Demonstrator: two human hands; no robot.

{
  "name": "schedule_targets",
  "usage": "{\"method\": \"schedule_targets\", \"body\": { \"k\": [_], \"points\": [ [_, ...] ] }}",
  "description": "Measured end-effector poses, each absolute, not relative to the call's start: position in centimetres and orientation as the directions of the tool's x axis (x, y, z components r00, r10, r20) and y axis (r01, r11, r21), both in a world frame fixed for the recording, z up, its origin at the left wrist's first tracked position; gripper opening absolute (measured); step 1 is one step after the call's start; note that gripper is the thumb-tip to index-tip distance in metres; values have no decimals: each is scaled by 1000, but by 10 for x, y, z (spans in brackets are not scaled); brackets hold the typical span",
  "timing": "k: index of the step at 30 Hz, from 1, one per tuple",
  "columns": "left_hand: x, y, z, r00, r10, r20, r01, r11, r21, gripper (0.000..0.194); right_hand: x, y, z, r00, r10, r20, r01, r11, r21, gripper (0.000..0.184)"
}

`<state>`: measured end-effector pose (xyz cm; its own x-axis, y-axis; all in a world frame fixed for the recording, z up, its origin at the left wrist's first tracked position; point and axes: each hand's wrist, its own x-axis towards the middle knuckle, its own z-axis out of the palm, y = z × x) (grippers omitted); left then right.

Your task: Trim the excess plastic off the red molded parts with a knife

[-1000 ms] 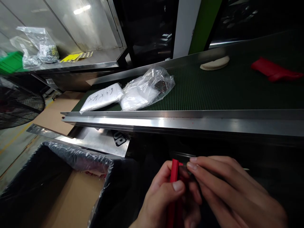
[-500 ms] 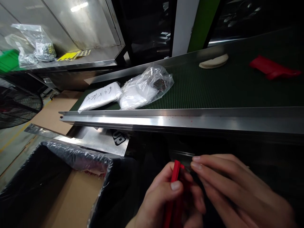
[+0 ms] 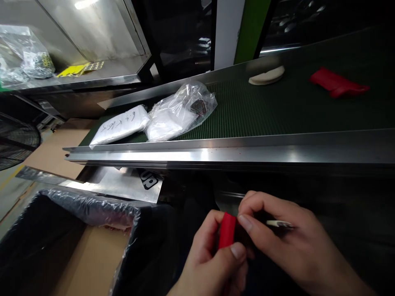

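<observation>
Low in the head view, my left hand [image 3: 212,259] is closed round a red part [image 3: 227,231] with straight edges, its thumb pressed along the side. The lower end of this part is hidden by the fingers. My right hand [image 3: 284,238] is closed just to the right, thumb and forefinger pinched together at the red part's upper edge. A slim pale tool [image 3: 279,224] with a dark marking shows between its fingers and palm; its kind cannot be made out.
Beyond my hands runs a green conveyor belt [image 3: 234,111] with a metal rail [image 3: 185,154]. It carries a white wrapped pack [image 3: 120,125], a clear bag [image 3: 182,113], a pale curved piece [image 3: 267,76] and another red piece [image 3: 338,82]. A bag-lined box [image 3: 135,213] stands at lower left.
My right hand has come left and turned, its fingers now pinched at the red part and the pale tool in sight. The red part has tilted. The whole view has shifted slightly.
</observation>
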<state>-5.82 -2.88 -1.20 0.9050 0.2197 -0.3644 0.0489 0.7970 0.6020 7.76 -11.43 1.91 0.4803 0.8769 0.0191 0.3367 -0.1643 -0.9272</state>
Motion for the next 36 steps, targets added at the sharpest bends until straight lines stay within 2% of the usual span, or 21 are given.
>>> {"method": "schedule_targets", "body": {
  "k": [3, 5, 8, 12, 14, 18, 21, 24, 30, 36],
  "points": [
    [-57, -25, -3, 861, 222, -458, 147, 753, 641, 30, 76, -115, 12, 548, 836, 31, 349, -195, -917, 25],
    [-54, -24, -5, 876, 247, -414, 84, 767, 636, 26, 77, -117, 9, 660, 747, 83, 362, -219, -906, 26],
    [-50, -25, -20, 923, 265, -277, -75, 833, 548, 18, 80, -120, 4, 752, 643, 147, 400, -268, -876, 34],
    [-45, -27, -41, 963, 243, -118, -182, 905, 384, 17, 84, -126, -8, 673, 708, 214, 496, -218, -841, 16],
    [-44, -26, -45, 976, 205, -70, -172, 931, 322, 21, 85, -128, -12, 609, 743, 278, 563, -159, -811, 34],
    [-45, -22, -35, 989, 145, -30, -131, 954, 268, 28, 86, -132, -9, 378, 791, 481, 781, 7, -625, 32],
    [-48, -20, -17, 985, 123, -122, -90, 965, 246, 27, 91, -135, -7, 227, 804, 550, 878, 76, -473, 43],
    [-49, -21, 0, 959, 129, -254, -66, 968, 243, 23, 96, -139, -10, 158, 821, 548, 913, 90, -398, 45],
    [-47, -25, 4, 965, 117, -234, -54, 963, 263, 25, 97, -142, -12, 110, 828, 549, 929, 111, -353, 44],
    [-48, -26, 4, 960, 95, -263, -34, 973, 228, 31, 90, -139, -10, 163, 790, 591, 936, 66, -345, 38]
  ]
}}
